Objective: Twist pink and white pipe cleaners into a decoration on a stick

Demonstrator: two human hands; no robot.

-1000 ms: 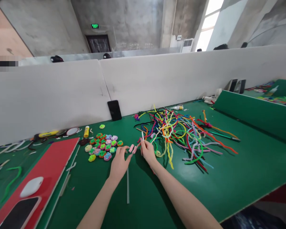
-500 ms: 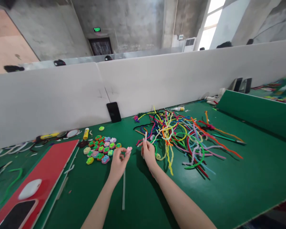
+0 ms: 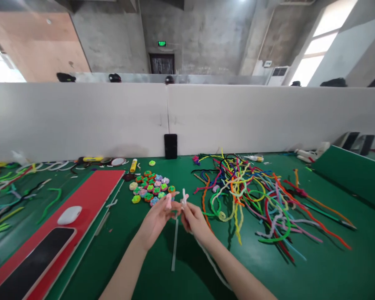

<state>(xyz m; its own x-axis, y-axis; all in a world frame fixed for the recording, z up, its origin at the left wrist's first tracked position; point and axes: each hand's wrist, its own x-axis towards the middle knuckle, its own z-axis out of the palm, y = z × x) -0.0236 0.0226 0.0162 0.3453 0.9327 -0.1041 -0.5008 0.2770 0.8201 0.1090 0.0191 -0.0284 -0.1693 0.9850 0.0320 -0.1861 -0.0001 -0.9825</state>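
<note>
My left hand [image 3: 158,220] pinches a small pink fuzzy piece [image 3: 168,201] of pipe cleaner, curled up. Close beside it, almost touching, my right hand [image 3: 194,220] grips a white pipe cleaner [image 3: 184,194] whose tip stands up from the fingers. Its long tail seems to pass under my right wrist and trail over the green table. A bit of pink also shows at my right fingertips; which piece it belongs to I cannot tell. Just behind my left hand lies a cluster of small coloured pipe-cleaner flowers [image 3: 148,187]. A narrow pale strip [image 3: 175,246] lies below my hands.
A tangled heap of coloured pipe cleaners [image 3: 237,183] spreads at the right. On the left, a red board [image 3: 90,196] carries a phone [image 3: 34,262] and a white case [image 3: 69,215]. A glue stick [image 3: 133,165] and an upright black phone [image 3: 170,146] are near the white partition [image 3: 237,121].
My hands have come together, the pink piece now right beside the white pipe cleaner. The white tail has come into sight beneath my right wrist. The head view has turned left and levelled.
</note>
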